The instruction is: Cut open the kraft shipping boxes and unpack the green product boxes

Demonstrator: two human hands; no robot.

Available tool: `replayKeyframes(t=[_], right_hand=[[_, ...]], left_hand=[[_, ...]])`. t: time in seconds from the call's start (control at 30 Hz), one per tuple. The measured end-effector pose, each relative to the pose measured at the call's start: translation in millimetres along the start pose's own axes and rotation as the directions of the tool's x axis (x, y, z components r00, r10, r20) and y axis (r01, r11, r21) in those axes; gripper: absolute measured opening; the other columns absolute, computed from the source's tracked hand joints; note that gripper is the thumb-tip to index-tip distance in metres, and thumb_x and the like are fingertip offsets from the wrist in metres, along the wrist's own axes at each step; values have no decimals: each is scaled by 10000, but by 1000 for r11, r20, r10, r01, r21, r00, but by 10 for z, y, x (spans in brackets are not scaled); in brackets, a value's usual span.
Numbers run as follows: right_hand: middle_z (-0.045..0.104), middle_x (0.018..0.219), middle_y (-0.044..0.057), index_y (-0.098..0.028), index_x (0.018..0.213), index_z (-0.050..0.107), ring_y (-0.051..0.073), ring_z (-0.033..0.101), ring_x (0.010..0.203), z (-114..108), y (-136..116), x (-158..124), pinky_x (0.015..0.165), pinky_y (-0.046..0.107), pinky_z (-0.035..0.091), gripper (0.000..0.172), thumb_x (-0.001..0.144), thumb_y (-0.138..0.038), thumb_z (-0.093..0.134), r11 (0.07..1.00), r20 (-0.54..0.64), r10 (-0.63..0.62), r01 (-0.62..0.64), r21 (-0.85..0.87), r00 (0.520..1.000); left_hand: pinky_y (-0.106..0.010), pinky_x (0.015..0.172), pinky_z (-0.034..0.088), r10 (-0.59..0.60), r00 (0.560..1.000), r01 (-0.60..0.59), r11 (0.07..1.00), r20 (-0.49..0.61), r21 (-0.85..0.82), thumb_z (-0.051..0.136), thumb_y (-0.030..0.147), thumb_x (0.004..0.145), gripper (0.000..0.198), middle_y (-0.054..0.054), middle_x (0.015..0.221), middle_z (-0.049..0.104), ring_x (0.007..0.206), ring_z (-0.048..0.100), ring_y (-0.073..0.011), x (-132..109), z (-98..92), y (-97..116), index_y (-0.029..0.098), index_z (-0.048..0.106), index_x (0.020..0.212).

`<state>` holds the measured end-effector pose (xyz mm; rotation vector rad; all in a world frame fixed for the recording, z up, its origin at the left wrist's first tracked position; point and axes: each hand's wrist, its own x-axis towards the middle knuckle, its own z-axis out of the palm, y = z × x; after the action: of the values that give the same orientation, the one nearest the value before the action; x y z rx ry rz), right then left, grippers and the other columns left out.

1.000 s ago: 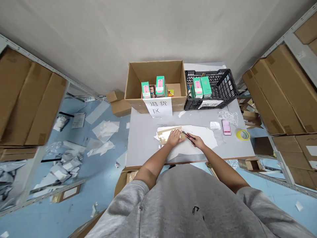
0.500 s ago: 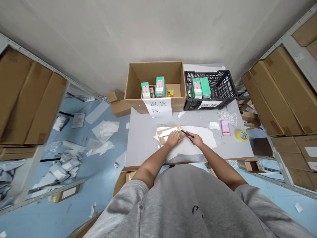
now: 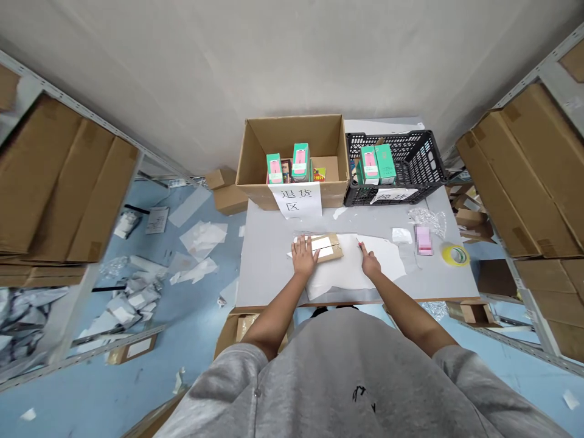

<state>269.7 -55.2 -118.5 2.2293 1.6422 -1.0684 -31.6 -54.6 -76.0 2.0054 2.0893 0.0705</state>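
"Where to steady the cardboard carton (image 3: 329,248), mid-frame?"
"Left end, under the flat left hand (image 3: 303,257)."
"How to use the cutter (image 3: 360,245), clasped in the right hand (image 3: 371,263)?"
"Shallowly, away from the left hand."

From here, the left hand (image 3: 304,257) hides part of the small carton (image 3: 329,244), the right hand (image 3: 371,263) most of the slim tool (image 3: 359,243); the pink rectangle (image 3: 424,239) is blurred.

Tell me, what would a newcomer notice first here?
Probably the big open carton and black crate at the back of the table, both holding green boxes. Nearer, the left hand rests on a small carton, and the right hand holds a slim tool.
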Motion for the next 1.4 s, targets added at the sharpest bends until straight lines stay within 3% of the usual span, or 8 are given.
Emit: replayKeyframes(t=[0.13, 0.33, 0.43, 0.57, 0.83, 0.93, 1.2, 1.4], right_hand=[[516, 1513, 212, -376, 1843, 105, 355, 597, 1368, 117, -189, 243, 1098, 459, 497, 968, 1015, -139, 546, 996, 30, 35, -33, -79, 999], [518, 1539, 223, -315, 1768, 401, 390, 514, 1432, 279, -284, 298, 1175, 544, 425, 784, 1014, -205, 586, 999, -147, 12, -17, -32, 989], [576, 1488, 210, -223, 1564, 636, 380, 533, 1397, 280, -382, 221, 1192, 567, 427, 528, 1067, -291, 472, 981, -347, -132, 173, 90, 928], [662, 1314, 177, -184, 1328, 733, 335, 623, 1226, 275, -621, 61, 1124, 492, 517, 453, 1104, -409, 410, 876, -367, -346, 438, 204, 863], [646, 1422, 183, -182, 1456, 678, 358, 567, 1346, 209, -1108, -231, 1197, 514, 460, 449, 1082, -366, 510, 866, -510, -407, 498, 50, 758], [692, 1436, 166, -191, 1452, 706, 329, 591, 1358, 87, -1255, -243, 1191, 464, 466, 454, 1121, -323, 424, 824, -445, -501, 566, 18, 743], [768, 1327, 107, -295, 1660, 589, 306, 715, 1218, -300, -1468, -99, 1067, 367, 535, 643, 1019, -253, 619, 943, -164, -334, 329, -59, 928], [226, 1874, 106, -312, 1823, 275, 375, 224, 1719, -343, -1353, -34, 1352, 475, 292, 1247, 710, -132, 809, 844, 100, -493, 503, -185, 864]], left_hand=[[-689, 1328, 310, -167, 986, 167, 985, -2, 35, 426, 572, 1143, 774, -243, 1839, 288, 1698, 291, -415, -141, 85, -167, 174, 302, 1796], [-587, 1315, 402, -98, 995, 100, 991, 26, -93, 472, 647, 1117, 856, -252, 1828, 306, 1680, 336, -415, 16, 183, -270, 146, 300, 1789], [-573, 1362, 334, -31, 999, 35, 982, 25, -188, 496, 690, 1093, 897, -241, 1829, 311, 1706, 290, -412, 104, 212, -330, 130, 330, 1774], [-587, 1390, 270, -79, 997, 69, 946, -19, -318, 558, 685, 1065, 956, -237, 1840, 288, 1734, 219, -412, 97, 258, -373, 117, 280, 1782], [-555, 1288, 426, -346, 938, 310, 822, 12, -478, 590, 511, 1075, 843, -289, 1667, 530, 1574, 503, -405, -70, 318, -297, 83, 308, 1745], [-585, 1262, 436, -380, 924, 329, 830, -27, -450, 570, 512, 1081, 693, -269, 1595, 589, 1525, 519, -430, -40, 231, -289, 114, 500, 1644], [-425, 1225, 513, -242, 970, 192, 822, -24, -536, 585, 241, 1001, 566, -138, 1452, 644, 1430, 579, -307, 95, -47, -507, 242, 655, 1563], [-441, 1336, 400, -5, 997, 40, 902, 82, -429, 768, 172, 794, 979, -145, 1726, 482, 1581, 455, -347, 236, -126, -631, 182, 465, 1725]])
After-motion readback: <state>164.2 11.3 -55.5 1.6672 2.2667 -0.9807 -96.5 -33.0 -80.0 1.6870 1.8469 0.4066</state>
